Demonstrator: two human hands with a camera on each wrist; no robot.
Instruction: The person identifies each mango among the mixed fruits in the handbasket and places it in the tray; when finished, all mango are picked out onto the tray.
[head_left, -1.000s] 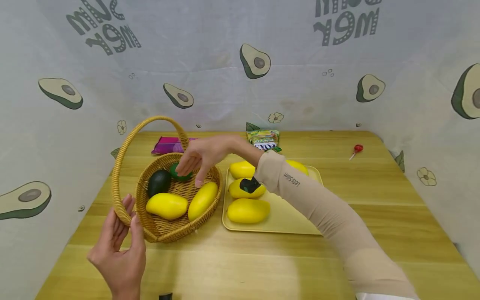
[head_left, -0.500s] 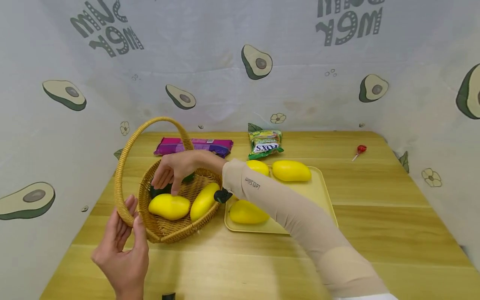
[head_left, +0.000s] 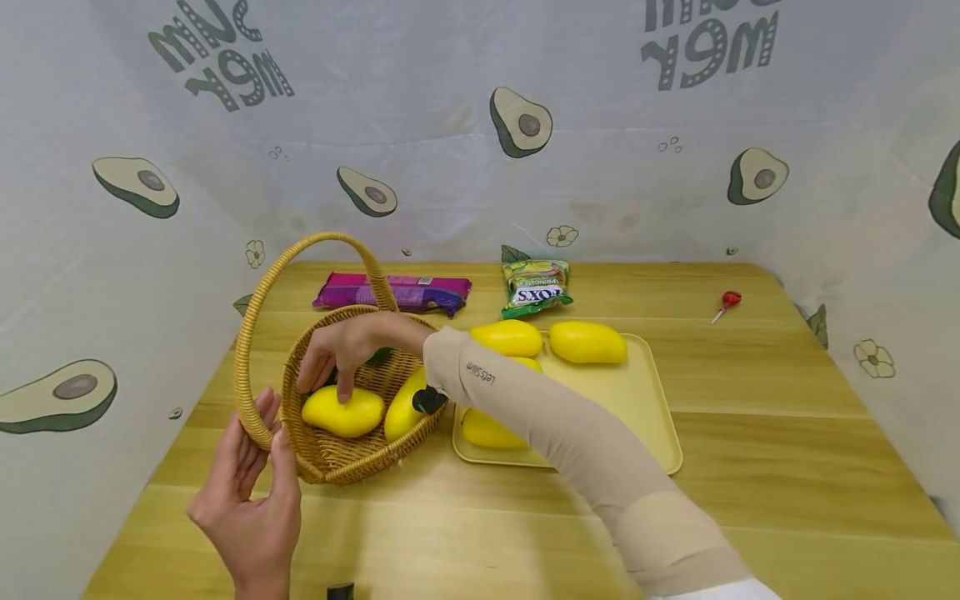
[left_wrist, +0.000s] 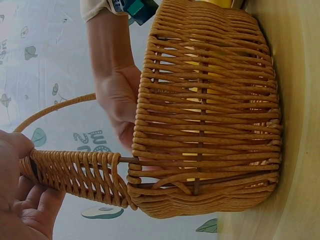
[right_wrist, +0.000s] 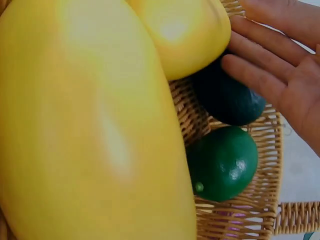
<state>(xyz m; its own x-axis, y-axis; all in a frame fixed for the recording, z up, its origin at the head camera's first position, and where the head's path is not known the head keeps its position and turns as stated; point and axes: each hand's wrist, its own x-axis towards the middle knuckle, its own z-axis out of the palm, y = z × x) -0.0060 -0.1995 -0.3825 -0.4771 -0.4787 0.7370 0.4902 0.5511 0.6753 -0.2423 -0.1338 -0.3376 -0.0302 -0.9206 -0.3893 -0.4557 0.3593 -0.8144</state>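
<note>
R hand [head_left: 337, 354] is touching the near-L mango [head_left: 322, 415] w/ its thumb; its fingers are spreading out by the mango & dark avocado [right_wrist: 225, 100], not closing round either. L hand [head_left: 251, 500] is pinching the basket handle [head_left: 247, 358] btwn thumb & fingers, as it was 1 s ago. Just changed: R hand is now working further L, no longer hovering over the green avocado [right_wrist: 225, 162], so focus is prob. shifting to this mango. It's lying in the basket [head_left: 367, 468]. Further out, other mangoes [head_left: 588, 342] are sitting on/by the tray [head_left: 630, 400] on the table [head_left: 787, 417].
</note>
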